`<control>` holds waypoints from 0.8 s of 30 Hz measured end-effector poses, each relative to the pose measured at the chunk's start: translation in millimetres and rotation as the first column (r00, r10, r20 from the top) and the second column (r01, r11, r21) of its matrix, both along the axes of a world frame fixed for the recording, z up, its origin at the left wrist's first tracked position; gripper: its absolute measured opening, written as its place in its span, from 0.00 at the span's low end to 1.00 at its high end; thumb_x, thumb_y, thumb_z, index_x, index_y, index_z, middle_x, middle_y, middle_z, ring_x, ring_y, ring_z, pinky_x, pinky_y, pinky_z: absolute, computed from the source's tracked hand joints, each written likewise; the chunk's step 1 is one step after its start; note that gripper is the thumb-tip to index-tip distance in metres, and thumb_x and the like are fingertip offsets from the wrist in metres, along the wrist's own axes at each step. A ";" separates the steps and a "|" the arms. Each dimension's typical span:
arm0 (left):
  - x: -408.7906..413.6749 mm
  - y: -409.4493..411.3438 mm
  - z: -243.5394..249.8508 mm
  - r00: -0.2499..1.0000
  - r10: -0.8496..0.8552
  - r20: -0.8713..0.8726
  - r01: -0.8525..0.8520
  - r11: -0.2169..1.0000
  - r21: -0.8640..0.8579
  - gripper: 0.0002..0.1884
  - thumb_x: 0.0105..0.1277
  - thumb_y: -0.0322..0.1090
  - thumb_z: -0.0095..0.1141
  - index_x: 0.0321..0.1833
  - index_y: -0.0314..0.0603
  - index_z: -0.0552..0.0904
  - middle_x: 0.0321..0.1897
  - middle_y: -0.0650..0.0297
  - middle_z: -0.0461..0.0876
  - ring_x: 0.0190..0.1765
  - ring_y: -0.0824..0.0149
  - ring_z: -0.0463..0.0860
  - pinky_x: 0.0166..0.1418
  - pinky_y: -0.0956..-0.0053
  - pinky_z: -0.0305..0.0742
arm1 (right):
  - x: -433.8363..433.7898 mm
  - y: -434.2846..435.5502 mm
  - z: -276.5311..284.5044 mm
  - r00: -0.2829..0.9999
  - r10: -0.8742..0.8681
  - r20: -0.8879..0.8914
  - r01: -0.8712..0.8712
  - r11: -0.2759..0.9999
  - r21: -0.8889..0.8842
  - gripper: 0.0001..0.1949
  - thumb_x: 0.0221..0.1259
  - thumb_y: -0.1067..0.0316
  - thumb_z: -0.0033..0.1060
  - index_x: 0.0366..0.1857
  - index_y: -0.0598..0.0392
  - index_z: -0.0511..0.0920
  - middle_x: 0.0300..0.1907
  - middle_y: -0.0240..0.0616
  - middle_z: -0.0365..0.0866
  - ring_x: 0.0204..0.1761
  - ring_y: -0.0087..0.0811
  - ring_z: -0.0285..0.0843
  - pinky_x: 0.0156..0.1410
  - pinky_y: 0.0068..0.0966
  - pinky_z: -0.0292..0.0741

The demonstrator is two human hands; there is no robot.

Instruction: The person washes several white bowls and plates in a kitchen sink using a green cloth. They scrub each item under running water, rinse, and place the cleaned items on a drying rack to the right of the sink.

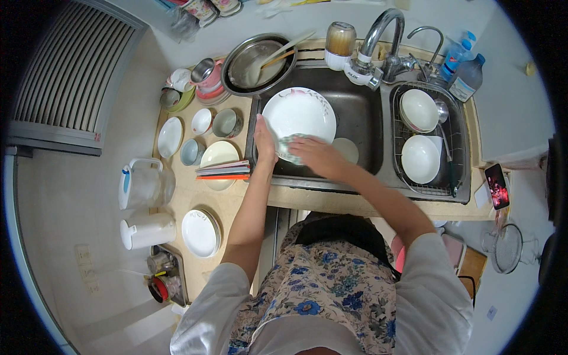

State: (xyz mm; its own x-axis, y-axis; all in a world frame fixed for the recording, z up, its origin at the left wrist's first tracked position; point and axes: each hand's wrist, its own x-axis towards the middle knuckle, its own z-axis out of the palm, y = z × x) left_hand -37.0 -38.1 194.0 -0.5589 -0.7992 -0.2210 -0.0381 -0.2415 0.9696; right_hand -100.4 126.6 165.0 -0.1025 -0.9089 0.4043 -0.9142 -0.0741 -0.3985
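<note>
A large white plate (301,113) with a floral rim is held over the left basin of a steel sink (361,133). My left hand (265,140) grips its left edge, thumb side up. With my right hand (317,155) I press a pale green-and-white cloth (295,148) against the lower part of the plate. The right hand is slightly blurred, and the fingers lie flat over the cloth. Beneath the plate, a small pale round dish (345,151) lies partly hidden on the basin floor.
Left of the sink are bowls (227,123), chopsticks (224,171) across a cream plate (218,154), and a plate stack (199,233). A metal basin (258,64) rests at the sink's back corner. The faucet (392,57) carries a filter. A wire rack (457,146) holds white bowls (420,159).
</note>
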 end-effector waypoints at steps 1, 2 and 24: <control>4.7 -0.4 3.8 1.000 -0.014 0.010 0.015 1.000 -0.024 0.29 0.73 0.54 0.36 0.53 0.30 0.74 0.46 0.56 0.78 0.47 0.66 0.77 0.54 0.73 0.70 | -9.7 11.6 -4.6 0.999 0.040 -0.035 -0.039 0.999 0.031 0.19 0.57 0.69 0.50 0.55 0.56 0.73 0.61 0.41 0.69 0.68 0.34 0.58 0.71 0.39 0.57; 7.9 -1.0 5.9 0.999 -0.030 0.020 0.031 0.998 -0.048 0.28 0.73 0.54 0.36 0.53 0.30 0.74 0.46 0.57 0.78 0.47 0.66 0.77 0.54 0.73 0.70 | -24.2 22.0 -4.5 0.998 -0.014 -0.055 0.018 0.998 0.058 0.20 0.58 0.69 0.50 0.56 0.55 0.72 0.62 0.40 0.68 0.69 0.34 0.58 0.72 0.39 0.56; 5.5 12.0 -3.4 0.979 -0.044 0.200 0.094 0.965 -0.245 0.30 0.73 0.54 0.34 0.58 0.29 0.72 0.49 0.55 0.77 0.51 0.66 0.74 0.58 0.73 0.65 | -47.0 32.9 -12.3 0.952 -0.255 -0.170 0.270 0.960 0.077 0.26 0.59 0.64 0.53 0.63 0.54 0.64 0.66 0.37 0.62 0.68 0.35 0.58 0.71 0.39 0.55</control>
